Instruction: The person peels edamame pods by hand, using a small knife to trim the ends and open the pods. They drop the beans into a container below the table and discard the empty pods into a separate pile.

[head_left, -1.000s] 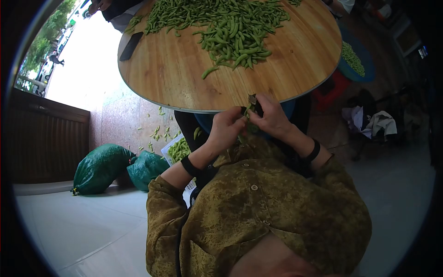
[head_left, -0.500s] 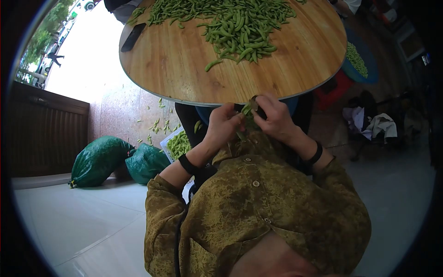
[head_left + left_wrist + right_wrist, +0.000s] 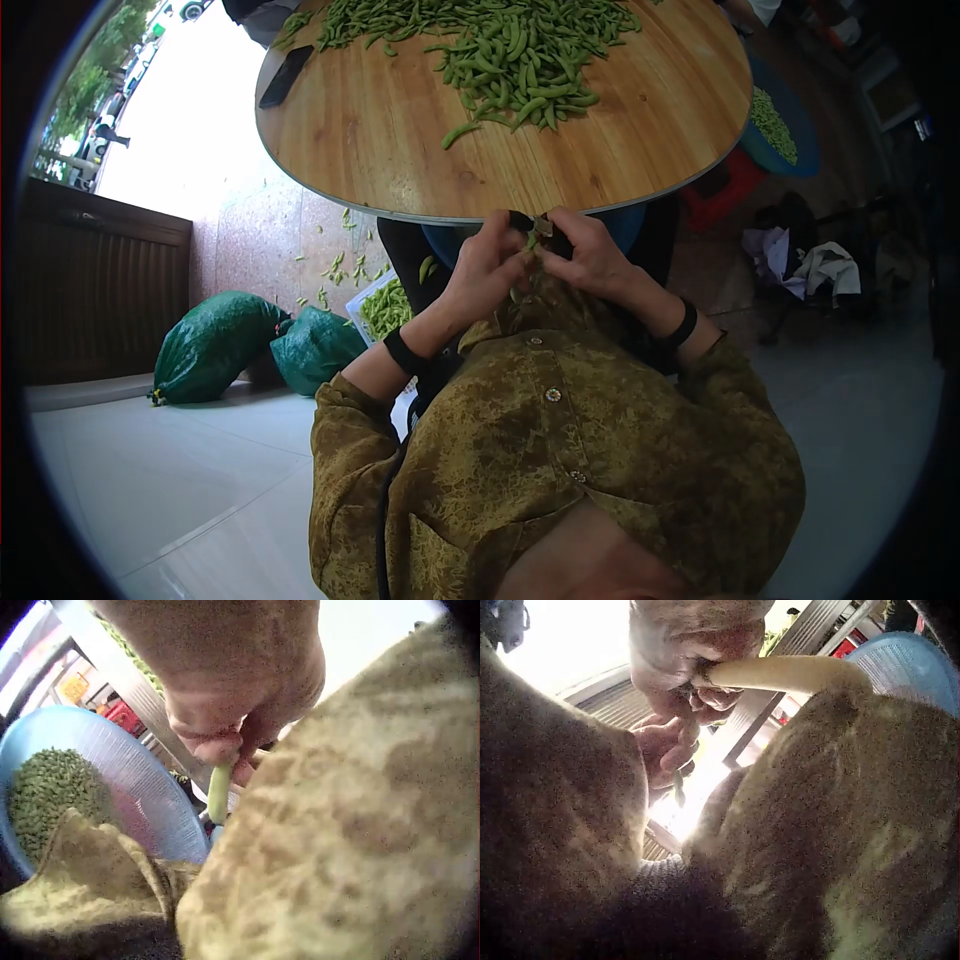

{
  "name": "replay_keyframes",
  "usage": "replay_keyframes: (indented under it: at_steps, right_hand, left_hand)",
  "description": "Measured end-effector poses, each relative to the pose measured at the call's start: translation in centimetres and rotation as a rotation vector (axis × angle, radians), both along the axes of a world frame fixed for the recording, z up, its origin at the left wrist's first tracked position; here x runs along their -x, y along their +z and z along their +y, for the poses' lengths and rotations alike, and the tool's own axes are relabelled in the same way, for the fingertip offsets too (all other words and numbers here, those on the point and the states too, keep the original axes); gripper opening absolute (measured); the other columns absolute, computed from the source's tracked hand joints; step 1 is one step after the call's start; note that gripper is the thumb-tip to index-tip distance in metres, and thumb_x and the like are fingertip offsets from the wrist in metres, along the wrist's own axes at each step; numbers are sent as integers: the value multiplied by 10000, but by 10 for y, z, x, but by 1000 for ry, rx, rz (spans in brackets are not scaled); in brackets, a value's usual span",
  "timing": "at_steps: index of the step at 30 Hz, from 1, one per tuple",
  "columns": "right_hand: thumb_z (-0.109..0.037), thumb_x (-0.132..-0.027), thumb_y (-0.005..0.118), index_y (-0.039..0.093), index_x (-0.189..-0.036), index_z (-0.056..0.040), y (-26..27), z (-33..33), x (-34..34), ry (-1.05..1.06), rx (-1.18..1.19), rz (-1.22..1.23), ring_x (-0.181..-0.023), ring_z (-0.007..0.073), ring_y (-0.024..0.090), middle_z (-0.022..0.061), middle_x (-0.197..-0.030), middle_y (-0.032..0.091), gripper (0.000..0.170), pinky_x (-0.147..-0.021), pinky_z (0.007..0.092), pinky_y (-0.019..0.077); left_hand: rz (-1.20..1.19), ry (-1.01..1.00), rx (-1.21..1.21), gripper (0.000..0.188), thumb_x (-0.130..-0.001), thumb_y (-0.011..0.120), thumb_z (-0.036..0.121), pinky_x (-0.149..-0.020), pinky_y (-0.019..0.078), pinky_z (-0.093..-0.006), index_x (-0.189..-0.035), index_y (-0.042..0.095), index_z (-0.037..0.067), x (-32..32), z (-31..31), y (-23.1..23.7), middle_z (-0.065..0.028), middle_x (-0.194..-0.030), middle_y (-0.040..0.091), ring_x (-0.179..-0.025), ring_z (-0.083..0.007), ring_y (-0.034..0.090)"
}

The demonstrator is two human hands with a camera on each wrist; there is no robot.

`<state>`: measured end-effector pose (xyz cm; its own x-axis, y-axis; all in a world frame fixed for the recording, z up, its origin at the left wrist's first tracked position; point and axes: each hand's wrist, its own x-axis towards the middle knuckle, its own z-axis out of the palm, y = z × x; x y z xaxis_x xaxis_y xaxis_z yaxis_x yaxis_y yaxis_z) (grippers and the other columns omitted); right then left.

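Note:
In the head view, the left hand and right hand meet just below the near edge of the round wooden table, in front of the patterned shirt. Their fingertips pinch around a small green piece; a brownish piece shows by the right fingers. From the left fingertips, in the left wrist view, a pale green pod sticks out downward. The right wrist view has a long pale pod-like thing at the bunched fingers; which hand holds it, I cannot tell.
Green pods are heaped on the table, with a dark flat object at its left. Green sacks and a white crate of pods stand on the left floor. A blue basin holds small green beans.
Over the last second the hands stay together and shift slightly. The right fingers have come down from their raised curl, and less of the green piece shows between the hands.

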<state>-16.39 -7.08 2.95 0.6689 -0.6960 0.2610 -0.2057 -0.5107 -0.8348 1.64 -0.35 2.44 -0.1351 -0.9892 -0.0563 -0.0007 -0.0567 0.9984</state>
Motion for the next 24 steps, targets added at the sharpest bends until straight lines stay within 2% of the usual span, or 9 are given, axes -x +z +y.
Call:
replay_keyframes:
  at_steps: [7,10,12,17,19,20,22,23,24]
  right_hand:
    - [-97,-755,651,520,-940,23,-9,-5,3,-18,42,23,-720,342,563,186,-814,542,256,-640,378,446]
    - [-91,-765,648,535,-966,20,-6,0,4,4,240,-113,-720,303,581,177,-818,547,255,-637,358,450]
    - [-92,-772,662,548,-984,18,3,4,8,46,-145,-18,-710,245,587,148,-799,556,265,-632,332,451]
    - [-98,-782,679,555,-966,16,4,11,0,16,-137,-101,-705,165,566,96,-765,561,250,-619,298,444]
    - [-100,-788,677,555,-966,15,1,8,3,-4,-91,-146,-707,139,555,75,-757,562,245,-621,289,441]
    - [-92,-797,660,552,-962,14,3,5,5,0,-249,-160,-711,119,542,59,-759,561,224,-623,282,438]
    - [-84,-806,643,550,-958,13,8,1,5,7,-406,-179,-714,98,530,44,-761,559,203,-625,275,435]
    - [-82,-814,627,548,-952,9,11,-2,5,22,-418,-181,-717,84,517,31,-764,557,184,-626,267,428]
    - [-80,-821,611,546,-947,5,14,-4,5,37,-434,-182,-720,70,504,18,-767,555,165,-627,259,422]
  left_hand:
    - [261,87,-85,315,-874,519,-20,-486,462,-248,-1167,405,0,-9,4,5,-95,-780,608,-585,-174,607]
    - [493,304,-39,322,-898,501,0,-419,455,-228,-1220,510,19,-17,-2,10,-89,-804,603,-623,-179,622]
    - [571,350,-48,327,-902,500,2,-433,464,-230,-1228,508,20,-10,-6,15,-88,-806,601,-641,-184,629]
    - [727,377,-122,296,-904,503,8,-488,499,-238,-1200,520,13,2,-12,16,-85,-807,597,-687,-210,651]
    - [629,339,-116,166,-915,523,58,-497,475,-238,-1063,583,14,3,-10,13,-87,-811,596,-628,-193,623]
    - [628,337,-114,166,-915,523,58,-497,475,-238,-1063,583,14,2,-7,13,-87,-811,596,-628,-193,623]
    - [-215,259,-81,109,-900,573,124,-585,475,-337,-912,607,21,-5,0,14,-144,-905,585,-753,-251,604]
    - [-218,259,-79,109,-900,573,124,-585,475,-337,-912,607,21,-8,4,17,-144,-905,585,-753,-251,604]
    - [-557,206,166,122,-885,589,136,-681,462,-358,-894,614,17,-9,9,25,-162,-1003,568,-848,-281,570]
